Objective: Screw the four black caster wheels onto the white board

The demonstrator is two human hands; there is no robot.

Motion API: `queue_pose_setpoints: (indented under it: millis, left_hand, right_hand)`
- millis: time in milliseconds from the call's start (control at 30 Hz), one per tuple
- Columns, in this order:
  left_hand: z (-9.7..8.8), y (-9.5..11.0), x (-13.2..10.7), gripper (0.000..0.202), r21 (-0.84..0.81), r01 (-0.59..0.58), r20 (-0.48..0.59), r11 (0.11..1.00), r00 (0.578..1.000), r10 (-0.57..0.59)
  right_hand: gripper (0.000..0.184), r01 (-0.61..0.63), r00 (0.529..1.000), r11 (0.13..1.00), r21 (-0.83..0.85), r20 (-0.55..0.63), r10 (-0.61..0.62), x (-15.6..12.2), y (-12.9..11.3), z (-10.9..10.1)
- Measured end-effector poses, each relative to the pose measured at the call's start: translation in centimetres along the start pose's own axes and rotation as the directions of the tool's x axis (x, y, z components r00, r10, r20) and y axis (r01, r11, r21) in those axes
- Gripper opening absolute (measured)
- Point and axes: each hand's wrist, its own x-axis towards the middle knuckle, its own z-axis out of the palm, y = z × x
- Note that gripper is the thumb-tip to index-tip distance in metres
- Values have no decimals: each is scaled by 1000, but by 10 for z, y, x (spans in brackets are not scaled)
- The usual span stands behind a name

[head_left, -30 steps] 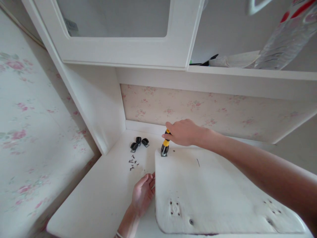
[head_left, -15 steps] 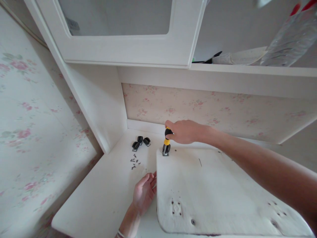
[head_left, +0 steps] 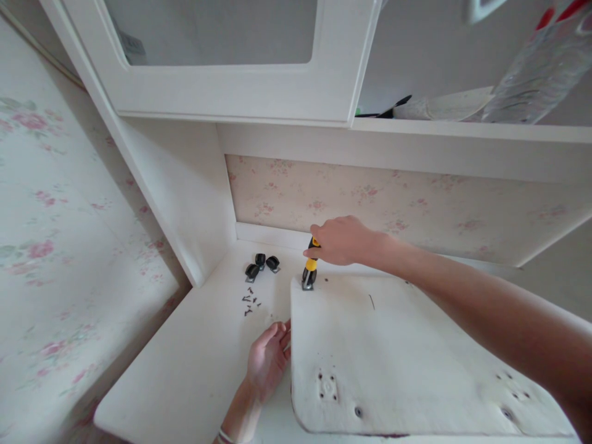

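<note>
My right hand (head_left: 340, 240) is closed around the yellow and black handle of a screwdriver (head_left: 311, 265). The tool points down at a black caster (head_left: 308, 280) on the far left corner of a white board (head_left: 393, 345); where its tip meets the caster's metal plate is too small to make out. Against the board's left edge rests my left hand (head_left: 267, 364), palm partly upward, thumb apart, fingertips partly hidden by the edge. Several loose screws (head_left: 248, 300) lie left of the board, with three black casters (head_left: 261, 261) behind them.
The board lies on a white desk (head_left: 185, 364), and shows screw holes (head_left: 328, 387) at its near left corner. Overhead hangs a white cabinet door (head_left: 240, 92) beside an open shelf (head_left: 462, 127) holding a clear plastic package (head_left: 531, 80). A white side panel (head_left: 180, 191) stands left.
My right hand has turned slightly on the screwdriver handle, its knuckles a little higher. The left hand, board and loose parts keep their places; the whole view shifts slightly.
</note>
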Motion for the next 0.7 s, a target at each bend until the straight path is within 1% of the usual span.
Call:
queue_pose_setpoints:
  millis: [100,167,233,333,400,467,500,600,633,700]
  left_hand:
    - [2,0,-1,15,6,-2,3,1000,1000,2]
    - [2,1,-2,16,1,7,3,1000,1000,-7]
    - [3,1,-3,17,-6,14,-6,1000,1000,-14]
    - [3,2,-3,16,-9,13,-13,1000,1000,-14]
    - [3,2,-4,17,-7,9,-3,1000,1000,-9]
    - [3,2,-4,17,-4,7,9,1000,1000,-6]
    - [4,2,-5,18,-3,5,13,1000,1000,-5]
    - [4,2,-5,18,-3,7,15,1000,1000,-7]
    - [4,2,-5,19,-3,6,14,1000,1000,-6]
    - [2,2,-4,19,-3,4,13,1000,1000,-4]
  right_hand:
    - [63,4,1000,1000,-21,-13,-4,1,-5,-2]
    - [65,5,1000,1000,-25,-16,-5,1,-7,-3]
    - [64,2,1000,1000,-19,-6,-3,1,-8,-3]
    - [53,10,999,1000,7,43,-10,-1,-5,-5]
    - [43,43,996,999,29,81,-45,-4,0,-6]
    - [34,117,988,991,60,97,-122,-6,6,-7]
    - [31,161,981,984,81,93,-168,-7,9,-6]
    - [38,267,959,948,175,45,-279,-8,14,-4]
    - [38,280,956,936,212,32,-293,-8,14,-2]
    - [36,263,960,927,268,24,-279,-9,11,0]
